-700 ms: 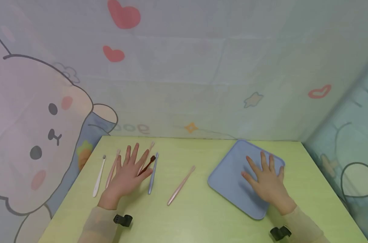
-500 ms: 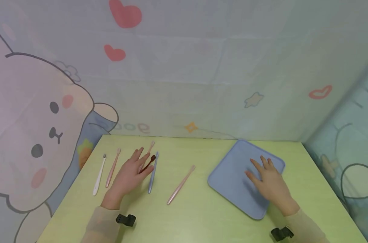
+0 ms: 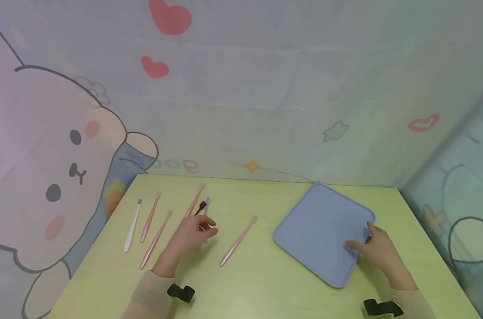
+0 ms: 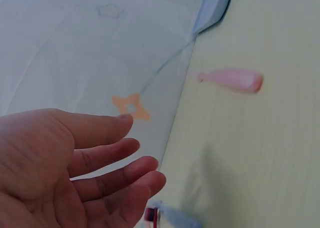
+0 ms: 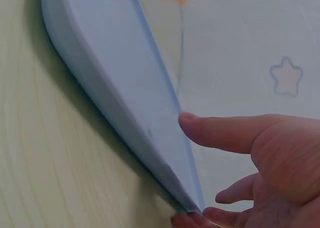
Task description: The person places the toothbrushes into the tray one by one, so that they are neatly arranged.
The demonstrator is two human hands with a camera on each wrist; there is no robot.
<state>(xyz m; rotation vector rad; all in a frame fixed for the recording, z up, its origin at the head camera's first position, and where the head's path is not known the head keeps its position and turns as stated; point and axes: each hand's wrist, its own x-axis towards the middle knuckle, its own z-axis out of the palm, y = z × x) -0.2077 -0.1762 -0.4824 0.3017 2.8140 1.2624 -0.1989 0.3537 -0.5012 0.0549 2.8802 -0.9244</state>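
My left hand (image 3: 193, 232) hovers over a blue toothbrush (image 3: 207, 205) and a dark brown toothbrush (image 3: 201, 206), hiding most of both. In the left wrist view its fingers are relaxed and bent, with nothing between them and the thumb. A pink toothbrush (image 3: 238, 241) lies to the right of this hand. The light blue square tray (image 3: 317, 235) lies turned at an angle on the table. At its right corner is my right hand (image 3: 380, 252), thumb stretched over the tray, other fingers right at the rim. The right wrist view shows a wide gap between thumb and fingers.
Left of my left hand lie a white toothbrush (image 3: 133, 226) and two pink toothbrushes, one nearer (image 3: 156, 239) and one farther (image 3: 149, 217). Another pink toothbrush (image 3: 195, 200) points toward the back. A printed cloth wall (image 3: 241, 110) rises behind the yellow-green table (image 3: 261, 283).
My left hand has moved right and its spread fingers have bent, uncovering a pink toothbrush. My right hand has drawn back from above the tray to its right corner.
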